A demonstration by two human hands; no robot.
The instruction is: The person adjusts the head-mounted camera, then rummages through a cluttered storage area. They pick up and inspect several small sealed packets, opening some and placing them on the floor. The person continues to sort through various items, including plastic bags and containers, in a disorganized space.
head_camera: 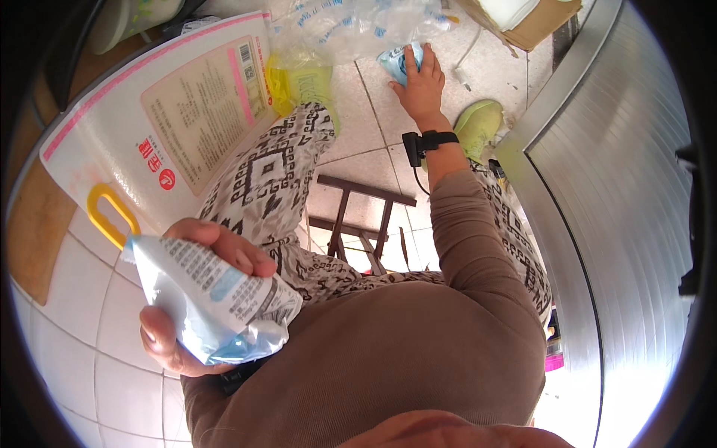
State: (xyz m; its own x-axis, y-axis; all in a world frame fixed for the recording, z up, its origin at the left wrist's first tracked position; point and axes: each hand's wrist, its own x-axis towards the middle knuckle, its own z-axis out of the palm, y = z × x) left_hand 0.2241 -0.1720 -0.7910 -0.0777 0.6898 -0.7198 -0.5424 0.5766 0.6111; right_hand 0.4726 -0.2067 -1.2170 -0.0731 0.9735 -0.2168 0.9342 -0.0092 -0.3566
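My left hand grips a blue and silver plastic packet with printed writing, held up close to the camera at the lower left. A yellow plastic handle shows just beyond the packet's top corner. My right hand reaches down to the tiled floor, fingers spread over a smaller crumpled blue packet; whether the fingers grip it I cannot tell. Beside that packet lies a clear plastic bag with blue print. A black strap device with a cable is on my right wrist.
A large white and pink printed sack leans at the left, near a yellow plastic bag. A dark folding stool frame shows between my legs. A cardboard box, a white cable plug and a metal panel are at the right.
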